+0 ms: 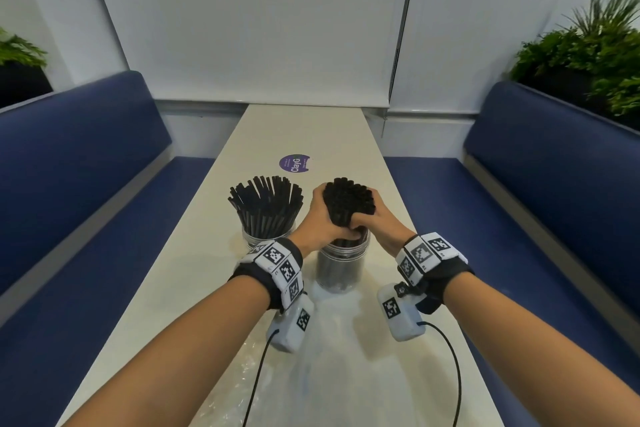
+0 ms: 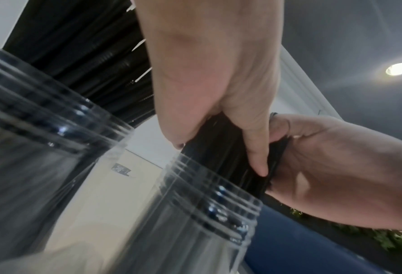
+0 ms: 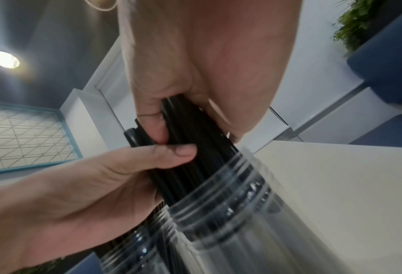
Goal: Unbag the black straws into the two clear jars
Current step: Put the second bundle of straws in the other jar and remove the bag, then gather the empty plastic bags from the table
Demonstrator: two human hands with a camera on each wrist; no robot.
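Both hands wrap a tight bundle of matte black straws [image 1: 348, 206], its lower ends inside the near jar [image 1: 341, 267], a clear ribbed-neck cylinder on the pale, smooth table [image 1: 304, 128]. The left hand [image 1: 320, 222] and right hand [image 1: 379, 222] each curl a closed grip around it. The far jar [image 1: 258, 241] holds fanned straws; crinkled film, probably the bag [image 1: 242, 371], lies near.

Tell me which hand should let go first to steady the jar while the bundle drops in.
Probably the right hand. Both hands grip the straw bundle above the near jar, but the left hand wraps it more fully, and the right side of that jar stands free; the filled jar crowds the left.
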